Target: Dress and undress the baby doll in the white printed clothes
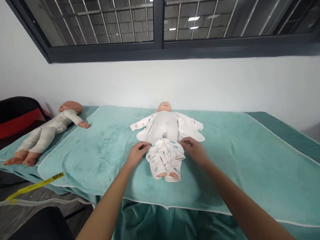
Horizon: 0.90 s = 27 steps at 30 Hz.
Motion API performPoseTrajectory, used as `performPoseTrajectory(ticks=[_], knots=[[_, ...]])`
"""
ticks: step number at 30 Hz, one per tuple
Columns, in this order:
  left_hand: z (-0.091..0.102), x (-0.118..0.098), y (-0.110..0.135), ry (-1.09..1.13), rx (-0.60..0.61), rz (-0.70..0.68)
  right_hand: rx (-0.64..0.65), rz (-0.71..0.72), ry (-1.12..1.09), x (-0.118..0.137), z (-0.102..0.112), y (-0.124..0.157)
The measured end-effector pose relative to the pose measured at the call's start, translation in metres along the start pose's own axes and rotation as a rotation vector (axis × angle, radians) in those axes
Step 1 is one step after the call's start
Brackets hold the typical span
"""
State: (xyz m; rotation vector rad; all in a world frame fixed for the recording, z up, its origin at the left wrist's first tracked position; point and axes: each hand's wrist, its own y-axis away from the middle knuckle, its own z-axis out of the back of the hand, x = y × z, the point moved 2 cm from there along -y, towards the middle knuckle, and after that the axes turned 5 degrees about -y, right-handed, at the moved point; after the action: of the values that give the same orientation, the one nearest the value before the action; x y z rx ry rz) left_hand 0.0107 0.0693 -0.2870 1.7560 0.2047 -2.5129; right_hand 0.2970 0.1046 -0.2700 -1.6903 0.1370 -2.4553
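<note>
A baby doll lies on its back in the middle of the table, head toward the wall. It wears an open white printed jacket, its two sides spread out, and white printed pants bunched around hips and legs. The doll's feet show at the pant openings. My left hand is at the left side of the waistband, fingers pinched by its edge. Opposite it, my right hand pinches at the right side of the waistband. The cloth between my fingertips is mostly hidden.
A second doll in a plain white body lies at the table's left end. A green cloth covers the table. Behind are a white wall and a dark-framed window. A black and red chair and a yellow strip are at left.
</note>
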Motion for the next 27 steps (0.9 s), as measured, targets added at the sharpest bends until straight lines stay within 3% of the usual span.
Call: performPoseTrajectory(ticks=[4,11,15,20,24,27], knots=[[0.002,-0.007,0.013,0.007,0.166,-0.047,0.269,-0.005,-0.084,0.008,-0.02,0.001],[0.008,-0.015,0.013,-0.042,0.371,-0.121,0.661,0.071,-0.17,0.017,-0.003,0.015],[0.008,-0.016,0.012,-0.067,0.386,-0.137,0.667,0.206,-0.015,0.023,0.008,0.02],[0.006,-0.007,0.012,0.038,0.237,-0.118,0.547,0.311,0.137,0.024,0.007,0.026],[0.003,0.003,0.011,0.108,0.128,-0.067,0.458,0.29,0.264,0.025,0.002,0.031],[0.0,0.008,0.01,0.057,0.119,-0.044,0.522,0.272,0.314,0.026,0.0,0.033]])
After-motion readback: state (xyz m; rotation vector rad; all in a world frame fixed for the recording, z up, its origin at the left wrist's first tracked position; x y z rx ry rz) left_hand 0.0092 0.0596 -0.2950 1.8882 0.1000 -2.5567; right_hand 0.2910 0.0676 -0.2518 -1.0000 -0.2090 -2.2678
